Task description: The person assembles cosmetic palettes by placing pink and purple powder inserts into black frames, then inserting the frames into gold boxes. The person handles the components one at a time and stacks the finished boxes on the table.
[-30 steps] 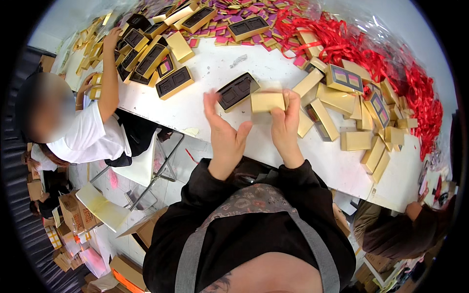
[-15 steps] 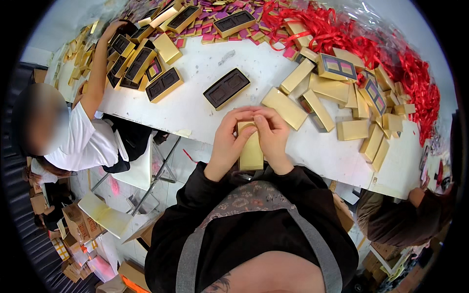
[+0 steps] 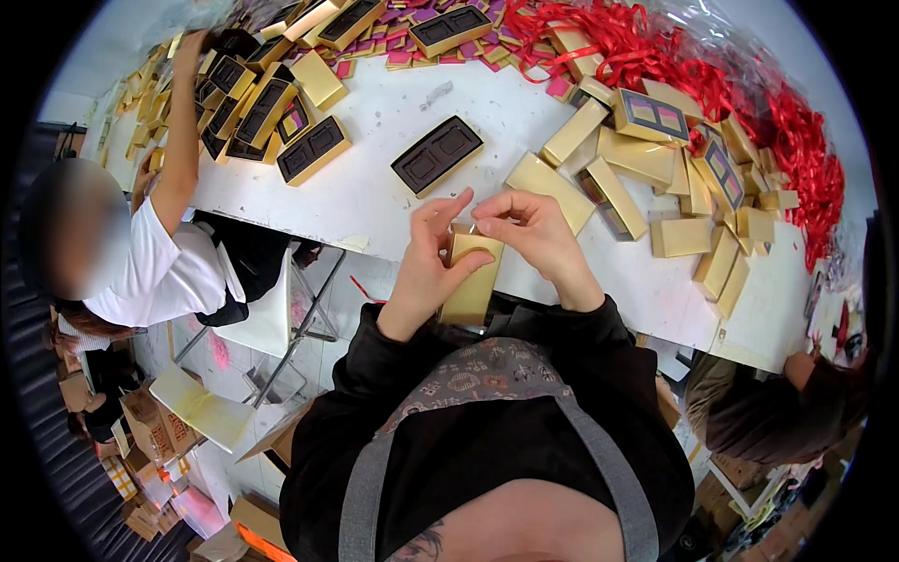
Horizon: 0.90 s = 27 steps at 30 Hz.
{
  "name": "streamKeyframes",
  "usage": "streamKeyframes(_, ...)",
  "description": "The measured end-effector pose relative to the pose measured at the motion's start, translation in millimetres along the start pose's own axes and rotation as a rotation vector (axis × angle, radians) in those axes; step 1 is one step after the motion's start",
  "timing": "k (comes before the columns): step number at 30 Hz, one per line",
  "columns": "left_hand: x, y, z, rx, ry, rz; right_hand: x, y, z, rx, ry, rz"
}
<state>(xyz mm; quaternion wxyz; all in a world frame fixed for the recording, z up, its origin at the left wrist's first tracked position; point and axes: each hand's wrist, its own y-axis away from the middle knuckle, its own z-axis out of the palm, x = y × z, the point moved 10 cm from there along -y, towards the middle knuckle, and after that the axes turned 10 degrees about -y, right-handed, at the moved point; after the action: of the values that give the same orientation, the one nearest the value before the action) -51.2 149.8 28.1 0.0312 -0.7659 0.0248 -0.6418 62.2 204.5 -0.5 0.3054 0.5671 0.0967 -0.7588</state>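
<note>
A narrow gold cardboard box (image 3: 471, 295) stands at the table's near edge, in front of my body. My left hand (image 3: 423, 267) is wrapped along its left side, thumb lying across the face. At the box's far end, my right hand (image 3: 538, 232) has thumb and forefinger bent together in a pinch at the rim. Whether a flap lies between those fingertips is too small to tell. Just beyond my hands, an open gold box with a dark two-compartment insert (image 3: 437, 156) lies on the white table (image 3: 375, 211).
Closed gold boxes (image 3: 640, 156) pile up at the right, beside tangled red ribbon (image 3: 796, 159). Open boxes with dark inserts (image 3: 265, 110) are heaped at the left. Small pink, purple and gold squares (image 3: 403, 42) cover the back. Seated co-workers (image 3: 154, 258) flank the table, one reaching into the left heap.
My right hand has drawn back to the right, and its fingers now pinch at the box's far end. My left fingers have lifted off that end. The co-worker's arm has reached farther away.
</note>
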Motion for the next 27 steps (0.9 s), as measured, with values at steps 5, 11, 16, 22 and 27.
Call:
streamKeyframes(5, -6.9, 0.6, 0.0, 0.008, -0.074, 0.052, -14.0, 19.4, 8.7, -0.049, -0.124, -0.107)
streamKeyframes(11, 49.8, -18.9, 57.7, -0.076, -0.231, 0.348, -44.5, 67.8, -24.7, 0.099, -0.286, -0.259)
streamKeyframes(16, 64.6, -38.9, 102.7, -0.256, -0.258, 0.420, -43.1, 84.7, -57.3, 0.216, -0.518, -0.320)
streamKeyframes(22, 38.9, -46.7, 108.8, -0.343, -0.082, 0.325, -58.4, 86.9, -62.9, 0.067, -0.208, -0.183)
streamKeyframes(27, 47.9, -49.6, 118.5, -0.329, -0.099, 0.338, -54.9, 78.2, -79.1, 0.044, -0.166, -0.098)
